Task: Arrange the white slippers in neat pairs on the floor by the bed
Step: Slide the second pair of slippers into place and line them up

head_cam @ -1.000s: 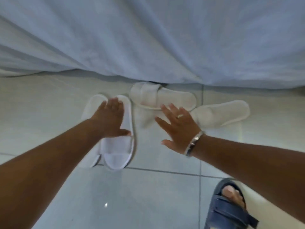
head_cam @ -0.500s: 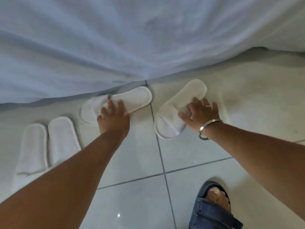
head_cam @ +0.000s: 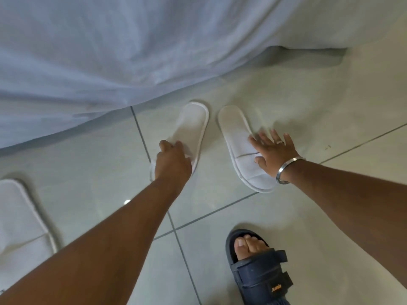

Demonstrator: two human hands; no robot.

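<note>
A tiled floor (head_cam: 286, 216) is seen from above, with a pale bedsheet (head_cam: 110, 51) hanging down across the upper part of the view. Two white slippers are laid side by side on the tiles just below the sheet's edge, a narrow strip of floor between them.

The left slipper (head_cam: 191, 128) is tilted slightly, its rounded heel end pointed toward the bed. Its toe band is covered by the left hand (head_cam: 172, 164), whose fingers are curled over the near end; the grip is closed narrowly on that slipper.

The right slipper (head_cam: 240, 146) lies with its heel end toward the bed and its toe band nearer the viewer. The right hand (head_cam: 275, 150) is laid flat against its outer edge, fingers spread wide, the thumb resting on the toe band; nothing is gripped, only pressed. A ring is worn on one finger and a silver bangle (head_cam: 288, 170) on the wrist.

At the far left edge, part of another white slipper (head_cam: 19, 216) is seen, well apart from the pair, cut off by the frame.

At the bottom, a foot in a dark blue sandal (head_cam: 259, 271) is planted on the tiles, near the right forearm.
</note>
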